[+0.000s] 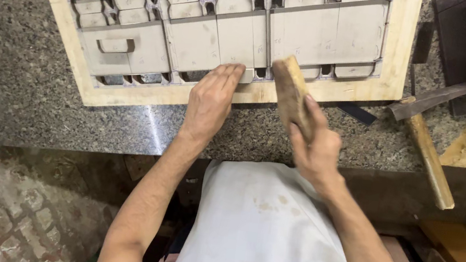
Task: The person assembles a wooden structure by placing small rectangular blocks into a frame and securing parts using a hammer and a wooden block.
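The right hand (pixel 315 145) has its fingers clamped on a wooden block (pixel 291 93), tilted above the granite table's (pixel 5 62) near edge. Just beyond, the left hand (pixel 210 104) presses flat, fingers together, on the wooden die board (pixel 128 96) with its grey foam pads (pixel 196 44).

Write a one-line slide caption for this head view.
Left hand presses flat on a grey-panelled, pale wooden die board on a speckled granite counter, while the right hand grips a worn wooden block.

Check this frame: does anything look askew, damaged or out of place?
The hammer at right lies with its handle end past the granite counter edge. The die board sits skewed to that edge. No damage shows.
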